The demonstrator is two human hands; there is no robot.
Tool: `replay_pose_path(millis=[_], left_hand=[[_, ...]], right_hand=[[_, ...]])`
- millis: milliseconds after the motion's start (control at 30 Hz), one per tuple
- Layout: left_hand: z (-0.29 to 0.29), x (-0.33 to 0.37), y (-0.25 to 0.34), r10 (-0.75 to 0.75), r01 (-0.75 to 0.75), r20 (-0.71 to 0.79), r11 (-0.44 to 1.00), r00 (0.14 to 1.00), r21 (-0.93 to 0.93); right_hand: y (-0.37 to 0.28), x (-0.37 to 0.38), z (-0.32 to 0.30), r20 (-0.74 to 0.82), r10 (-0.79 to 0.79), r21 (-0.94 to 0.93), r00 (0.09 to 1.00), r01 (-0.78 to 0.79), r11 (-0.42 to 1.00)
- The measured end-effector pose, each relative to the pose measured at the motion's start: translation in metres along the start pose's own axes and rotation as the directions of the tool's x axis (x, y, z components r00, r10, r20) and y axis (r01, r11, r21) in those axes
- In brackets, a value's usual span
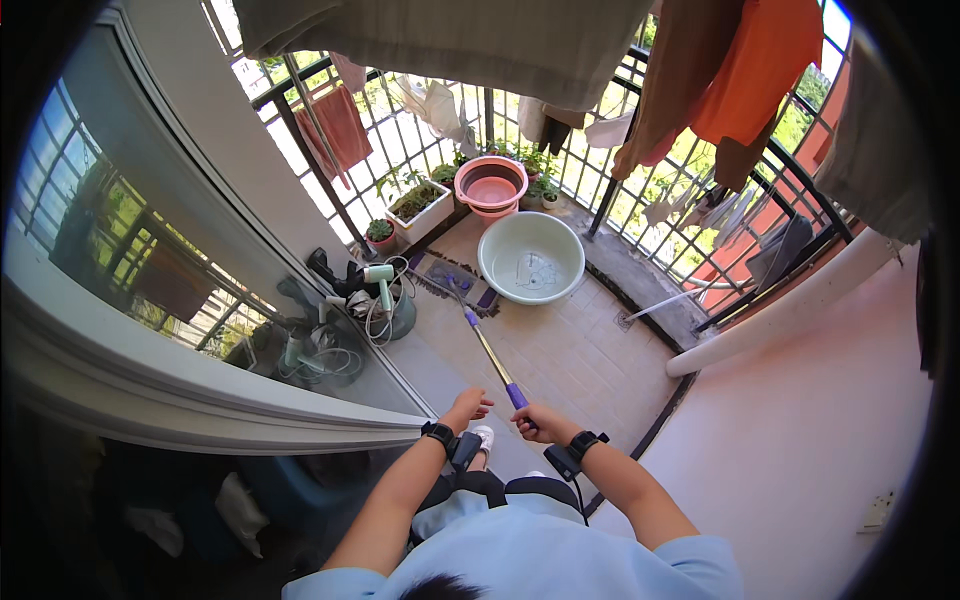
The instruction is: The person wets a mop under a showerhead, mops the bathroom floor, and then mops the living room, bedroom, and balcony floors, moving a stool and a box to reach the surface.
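My right hand (540,424) is closed around the purple grip end of a flat mop. The mop's silver and purple handle (487,345) slants away to the far left, down to its wide fringed head (452,280), which lies flat on the tiled floor. My left hand (467,408) is just left of the handle, apart from it, with its fingers partly spread and nothing in them. A large pale green basin (531,258) stands to the right of the mop head, with some water or wet shine inside.
Pink basins (491,183) and potted plants (420,203) line the far railing. A hair dryer (380,274) with a cord lies on a bucket (400,318) by the sliding glass door (150,220). Laundry (450,45) hangs overhead. A white pipe (790,300) runs along the right wall.
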State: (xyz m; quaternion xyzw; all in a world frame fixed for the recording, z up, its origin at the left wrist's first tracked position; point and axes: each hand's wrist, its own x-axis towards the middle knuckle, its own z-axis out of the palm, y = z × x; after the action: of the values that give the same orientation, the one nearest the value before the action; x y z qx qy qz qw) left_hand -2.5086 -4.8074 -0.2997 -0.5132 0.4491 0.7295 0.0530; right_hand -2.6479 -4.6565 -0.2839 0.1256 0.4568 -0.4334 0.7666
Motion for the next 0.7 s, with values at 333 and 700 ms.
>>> replay_pose_path(millis=[333, 700], left_hand=[[0.159, 0.021, -0.067, -0.146, 0.133, 0.198, 0.988, 0.969, 0.078], [0.230, -0.007, -0.117, -0.567, 0.354, 0.438, 0.804, 0.697, 0.477]], right_hand=[[0.079, -0.206, -0.072, -0.223, -0.123, -0.143, 0.967, 0.092, 0.985], [0.132, -0.304, -0.049, -0.596, -0.092, -0.636, 0.798, -0.399, 0.660]])
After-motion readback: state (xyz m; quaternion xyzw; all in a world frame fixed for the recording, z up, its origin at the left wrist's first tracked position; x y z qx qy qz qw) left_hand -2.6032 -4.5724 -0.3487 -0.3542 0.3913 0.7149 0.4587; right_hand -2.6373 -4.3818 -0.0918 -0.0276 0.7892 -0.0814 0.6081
